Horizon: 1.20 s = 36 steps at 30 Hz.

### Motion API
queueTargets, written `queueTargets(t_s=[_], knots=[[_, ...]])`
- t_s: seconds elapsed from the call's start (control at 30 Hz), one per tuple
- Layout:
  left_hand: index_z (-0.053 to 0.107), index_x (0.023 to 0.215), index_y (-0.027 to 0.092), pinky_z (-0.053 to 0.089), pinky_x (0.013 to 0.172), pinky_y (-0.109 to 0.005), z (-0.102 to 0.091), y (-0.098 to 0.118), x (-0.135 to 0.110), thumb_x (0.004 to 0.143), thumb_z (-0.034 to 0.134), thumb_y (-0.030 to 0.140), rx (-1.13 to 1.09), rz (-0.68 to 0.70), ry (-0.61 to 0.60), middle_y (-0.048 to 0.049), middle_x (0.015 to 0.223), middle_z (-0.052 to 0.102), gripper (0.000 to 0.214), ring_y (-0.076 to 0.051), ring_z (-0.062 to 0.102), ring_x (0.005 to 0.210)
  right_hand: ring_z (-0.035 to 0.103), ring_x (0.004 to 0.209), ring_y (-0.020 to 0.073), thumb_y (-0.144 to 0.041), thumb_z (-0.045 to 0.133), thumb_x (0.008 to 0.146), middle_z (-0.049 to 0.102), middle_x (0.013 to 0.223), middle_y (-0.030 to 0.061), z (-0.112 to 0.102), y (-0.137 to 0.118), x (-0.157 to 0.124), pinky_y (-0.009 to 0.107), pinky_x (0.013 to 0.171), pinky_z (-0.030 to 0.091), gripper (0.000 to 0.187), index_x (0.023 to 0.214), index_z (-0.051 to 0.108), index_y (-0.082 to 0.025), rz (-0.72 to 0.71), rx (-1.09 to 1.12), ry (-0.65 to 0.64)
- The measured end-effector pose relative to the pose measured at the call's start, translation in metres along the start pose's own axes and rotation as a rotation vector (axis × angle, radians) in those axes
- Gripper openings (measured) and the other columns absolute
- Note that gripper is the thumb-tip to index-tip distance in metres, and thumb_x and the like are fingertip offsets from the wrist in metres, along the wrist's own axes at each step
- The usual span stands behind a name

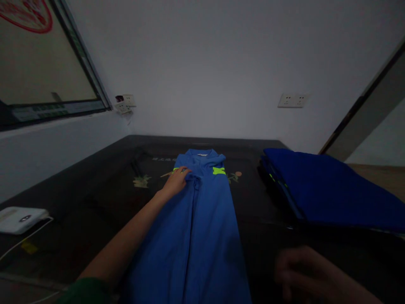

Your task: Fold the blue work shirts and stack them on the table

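Note:
A blue work jacket with bright yellow-green patches lies lengthwise on the dark table, its collar at the far end. On its upper left chest rests my left hand, fingers stretched over the cloth beside one patch. A ring shows on that hand. My right hand hovers at the lower right, away from the jacket, blurred and dim. Its fingers are loosely bent and apart, with nothing visible in them. The jacket's near end runs out of view at the bottom.
A stack of folded darker blue garments sits on the right of the table. At the left edge lies a white device with a cable. Wall sockets are on the wall behind, and a window is at the left.

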<state>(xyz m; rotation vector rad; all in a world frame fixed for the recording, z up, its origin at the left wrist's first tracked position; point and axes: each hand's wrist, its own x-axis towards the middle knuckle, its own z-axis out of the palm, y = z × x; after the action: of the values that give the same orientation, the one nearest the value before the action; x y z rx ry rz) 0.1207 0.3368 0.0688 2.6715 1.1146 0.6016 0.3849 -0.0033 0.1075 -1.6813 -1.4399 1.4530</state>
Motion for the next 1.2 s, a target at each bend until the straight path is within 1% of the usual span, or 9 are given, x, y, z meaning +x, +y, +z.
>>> queueTargets(t_s=[0.13, 0.27, 0.37, 0.5, 0.67, 0.8, 1.0, 1.1, 1.2], knots=[[0.057, 0.124, 0.019, 0.039, 0.106, -0.041, 0.022, -0.033, 0.011, 0.074, 0.051, 0.001, -0.001, 0.068, -0.060, -0.0105, 0.132, 0.053, 0.054, -0.025, 0.051, 0.122, 0.058, 0.053, 0.0104, -0.053, 0.060, 0.080, 0.067, 0.072, 0.0042, -0.063, -0.044, 0.085, 0.021, 0.049, 0.045, 0.037, 0.087, 0.065, -0.016, -0.200, -0.091, 0.113], [0.063, 0.108, 0.019, 0.042, 0.102, -0.040, 0.036, -0.044, 0.009, 0.081, 0.049, 0.008, -0.069, 0.053, 0.045, -0.0084, 0.118, 0.062, 0.032, -0.023, 0.056, 0.113, 0.062, 0.061, 0.0132, -0.026, 0.062, 0.076, 0.066, 0.073, 0.0025, -0.119, -0.050, 0.206, 0.023, 0.056, 0.048, 0.022, 0.095, 0.064, -0.014, -0.319, -0.183, 0.283], [0.063, 0.101, 0.020, 0.042, 0.103, -0.041, 0.043, -0.045, 0.008, 0.078, 0.047, 0.007, -0.149, 0.049, 0.135, -0.0082, 0.118, 0.060, 0.030, -0.023, 0.054, 0.114, 0.063, 0.070, 0.0171, -0.009, 0.060, 0.068, 0.068, 0.081, 0.0055, -0.147, -0.044, 0.291, 0.029, 0.065, 0.050, 0.036, 0.103, 0.067, -0.013, -0.357, -0.341, 0.566], [0.061, 0.093, 0.020, 0.040, 0.104, -0.044, 0.041, -0.043, 0.010, 0.071, 0.046, 0.004, -0.264, 0.072, 0.142, -0.0080, 0.122, 0.058, 0.031, -0.024, 0.051, 0.119, 0.059, 0.104, 0.0242, -0.001, 0.062, 0.059, 0.065, 0.113, 0.0109, -0.166, -0.042, 0.365, 0.037, 0.093, 0.045, 0.054, 0.110, 0.069, -0.017, -0.445, -0.381, 0.621], [0.056, 0.093, 0.021, 0.038, 0.105, -0.044, 0.030, -0.035, 0.011, 0.071, 0.045, 0.006, -0.498, 0.118, 0.110, -0.0086, 0.127, 0.059, 0.029, -0.023, 0.052, 0.122, 0.059, 0.110, 0.0238, -0.017, 0.065, 0.069, 0.067, 0.115, 0.0084, -0.181, -0.048, 0.407, 0.036, 0.097, 0.044, 0.023, 0.090, 0.074, -0.018, -0.543, -0.353, 0.427], [0.053, 0.096, 0.021, 0.040, 0.105, -0.044, 0.024, -0.030, 0.010, 0.080, 0.044, 0.011, -0.606, 0.180, 0.107, -0.0100, 0.130, 0.058, 0.021, -0.024, 0.052, 0.124, 0.065, 0.094, 0.0210, -0.030, 0.060, 0.076, 0.072, 0.099, 0.0065, -0.189, -0.050, 0.424, 0.034, 0.088, 0.049, 0.027, 0.095, 0.072, -0.015, -0.562, -0.338, 0.310], [0.058, 0.107, 0.020, 0.035, 0.110, -0.048, 0.012, -0.019, 0.013, 0.080, 0.047, 0.006, -0.231, 0.251, 0.097, -0.0099, 0.136, 0.055, 0.033, -0.024, 0.042, 0.134, 0.064, 0.082, 0.0192, -0.034, 0.061, 0.078, 0.072, 0.087, 0.0046, -0.189, -0.051, 0.444, 0.029, 0.077, 0.050, 0.023, 0.086, 0.071, -0.014, -0.507, -0.451, 0.324], [0.061, 0.107, 0.022, 0.036, 0.111, -0.048, 0.004, -0.001, 0.013, 0.079, 0.049, 0.004, -0.021, 0.154, 0.093, -0.0088, 0.141, 0.050, 0.035, -0.025, 0.038, 0.137, 0.063, 0.083, 0.0197, -0.032, 0.066, 0.077, 0.071, 0.084, 0.0037, -0.185, -0.053, 0.451, 0.030, 0.080, 0.047, 0.014, 0.081, 0.070, -0.019, -0.456, -0.547, 0.417], [0.063, 0.111, 0.023, 0.034, 0.111, -0.050, -0.003, 0.014, 0.008, 0.076, 0.056, 0.004, 0.062, 0.044, -0.034, -0.0092, 0.142, 0.050, 0.040, -0.029, 0.037, 0.137, 0.061, 0.091, 0.0216, -0.027, 0.070, 0.075, 0.070, 0.087, 0.0042, -0.175, -0.052, 0.452, 0.034, 0.086, 0.044, 0.005, 0.076, 0.069, -0.022, -0.416, -0.633, 0.525]])
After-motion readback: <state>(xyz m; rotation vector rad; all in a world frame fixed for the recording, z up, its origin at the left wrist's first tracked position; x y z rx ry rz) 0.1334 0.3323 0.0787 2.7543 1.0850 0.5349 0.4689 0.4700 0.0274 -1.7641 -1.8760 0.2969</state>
